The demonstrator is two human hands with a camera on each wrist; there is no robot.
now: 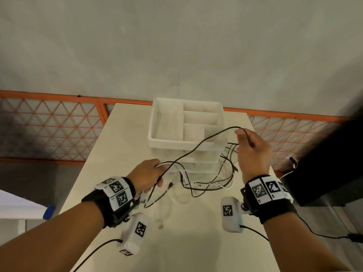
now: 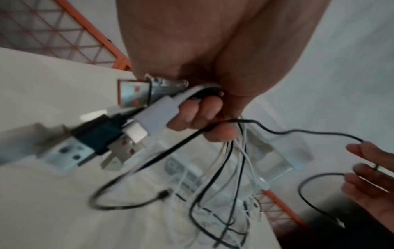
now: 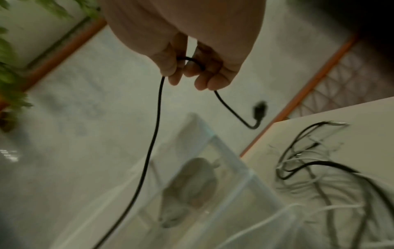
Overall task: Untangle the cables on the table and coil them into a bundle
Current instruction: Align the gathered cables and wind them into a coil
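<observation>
Two hands work above a pale counter (image 1: 121, 134) whose far edge carries a white divided tray (image 1: 169, 122) stacked on clear drawers. The left hand (image 1: 146, 176) is clenched around a bunch of cables (image 1: 206, 181), black and white together, near the middle of the counter. In the left wrist view its fingers (image 2: 192, 116) curl over the gathered ends, and several USB plugs (image 2: 130, 94) stick out past the fist: silver metal ones, a black-bodied one and a white one. From under the fist the strands hang down and spread in loose loops over the counter, between the hand and the clear drawers.

The right hand (image 1: 253, 152) is raised over the right edge of the counter, beside the tray. It pinches one black cable (image 1: 196, 152) between thumb and fingertips. That cable runs in a long arc from the left hand's bunch up across the front of the tray to the right hand. In the right wrist view the black cable bends through the fingers (image 3: 204, 74), and a short tail with a small dark plug (image 3: 259, 109) dangles free below them.

Black and white loops also lie on the counter toward its right edge, below the raised hand. Both wrists wear black straps with printed square markers (image 1: 117, 190).
</observation>
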